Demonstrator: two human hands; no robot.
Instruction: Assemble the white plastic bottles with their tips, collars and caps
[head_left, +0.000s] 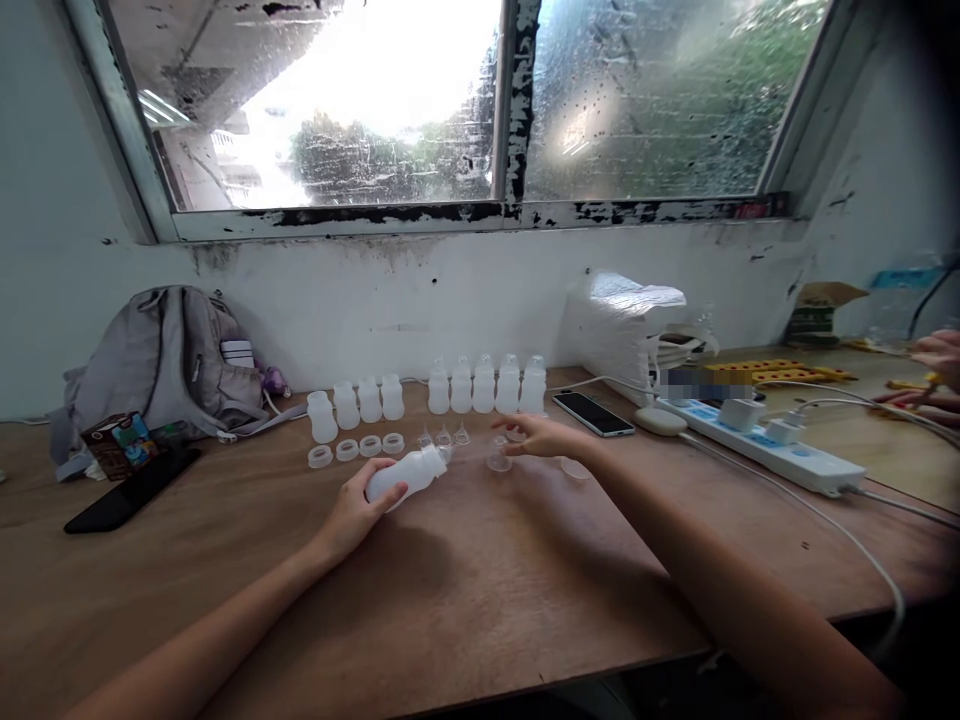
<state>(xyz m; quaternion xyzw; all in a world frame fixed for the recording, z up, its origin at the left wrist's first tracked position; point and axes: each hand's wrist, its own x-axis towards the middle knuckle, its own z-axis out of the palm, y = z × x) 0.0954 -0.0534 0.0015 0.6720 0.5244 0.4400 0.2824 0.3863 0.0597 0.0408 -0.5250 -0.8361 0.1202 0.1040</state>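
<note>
My left hand (358,510) is wrapped round a milky-white baby bottle (401,478), which lies tilted with its top end to the right. My right hand (541,437) reaches over the clear domed caps (499,458), its fingers apart; whether a fingertip touches a cap I cannot tell. Just behind the held bottle stand several clear bottle nipples (444,436). Several white collar rings (347,451) lie in a row to the left. Behind them are several bottles without tops (346,405). Several bottles with tops (485,385) stand lined up near the wall.
A grey backpack (176,350) leans at the left, with a black phone-like slab (131,492) before it. To the right lie a phone (592,413), a white power strip (765,445) with cables, and a white bag (611,330). Another person's hand (937,360) shows at the far right.
</note>
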